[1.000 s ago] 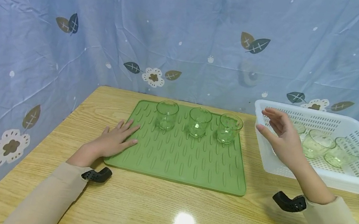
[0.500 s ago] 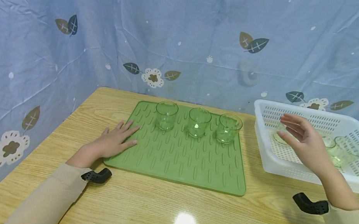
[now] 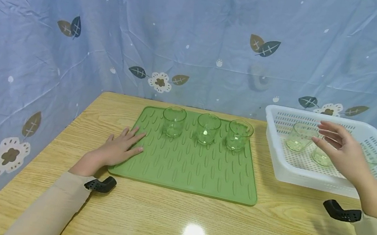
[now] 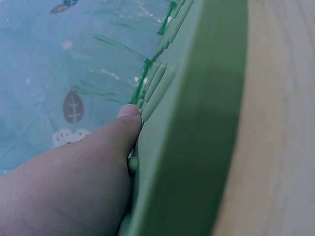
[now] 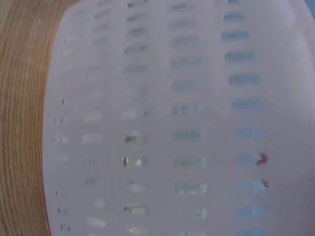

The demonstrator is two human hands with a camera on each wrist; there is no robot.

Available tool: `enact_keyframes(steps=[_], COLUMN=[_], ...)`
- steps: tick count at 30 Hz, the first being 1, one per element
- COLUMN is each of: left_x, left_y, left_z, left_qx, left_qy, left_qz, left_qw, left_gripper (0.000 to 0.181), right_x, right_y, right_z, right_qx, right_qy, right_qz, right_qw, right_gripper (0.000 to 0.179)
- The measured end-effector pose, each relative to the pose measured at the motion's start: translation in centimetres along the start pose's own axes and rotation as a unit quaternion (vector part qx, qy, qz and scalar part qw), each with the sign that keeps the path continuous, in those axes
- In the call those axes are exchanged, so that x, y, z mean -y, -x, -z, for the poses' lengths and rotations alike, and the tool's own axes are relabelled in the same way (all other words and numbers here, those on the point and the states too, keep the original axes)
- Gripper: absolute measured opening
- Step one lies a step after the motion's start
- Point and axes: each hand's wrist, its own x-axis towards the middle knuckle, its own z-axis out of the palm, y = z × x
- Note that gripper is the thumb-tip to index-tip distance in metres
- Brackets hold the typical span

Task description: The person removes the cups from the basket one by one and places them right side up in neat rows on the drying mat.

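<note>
My left hand (image 3: 118,149) lies with spread fingers on the left edge of a green ribbed drying mat (image 3: 184,170). In the left wrist view its thumb (image 4: 113,135) touches the mat. Three clear greenish glasses stand upright in a row at the mat's back: a left glass (image 3: 173,122), a middle glass (image 3: 207,129) and a right glass (image 3: 239,136). My right hand (image 3: 346,157) hovers over a white slotted basket (image 3: 287,174), its fingers loosely bent and apart from the thumb. Beneath and left of it are a glass (image 3: 299,139) and a partly hidden second glass (image 3: 322,158).
A third glass (image 3: 372,158) in the basket sits right of the hand, mostly hidden. The basket's slotted wall (image 5: 113,113) fills the right wrist view. A patterned blue cloth (image 3: 205,34) hangs behind the wooden table (image 3: 143,217).
My right hand has moved rightward over the basket, from its left rim to above the middle glasses. The leftmost basket glass now shows plainly. My left hand stays on the mat.
</note>
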Motion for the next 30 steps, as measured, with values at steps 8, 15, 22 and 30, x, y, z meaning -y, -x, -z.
enact_keyframes(steps=[8,15,22,30], left_x=[0.1,0.1,0.2,0.3], left_y=[-0.1,-0.1,-0.2,-0.1], left_z=[-0.1,-0.2,-0.1,-0.2], left_qx=[0.000,-0.002,-0.002,-0.005], left_qy=[0.000,0.004,0.003,0.002], left_qz=[-0.001,-0.001,-0.004,-0.007], left_qw=[1.0000,1.0000,1.0000,1.0000], left_gripper=[0.070,0.070,0.069,0.070], right_x=[-1.5,-2.7,-3.7,-4.4], right_y=[-0.7,-1.3,-1.4,-1.7], right_z=[1.2,2.0,2.6,2.9], right_qx=[0.039,0.058,0.064,0.071], right_qy=[0.026,0.054,0.070,0.087], right_qz=[-0.030,-0.046,-0.052,-0.059], right_qw=[0.9985,0.9958,0.9941,0.9919], right_gripper=[0.073,0.078,0.079,0.084])
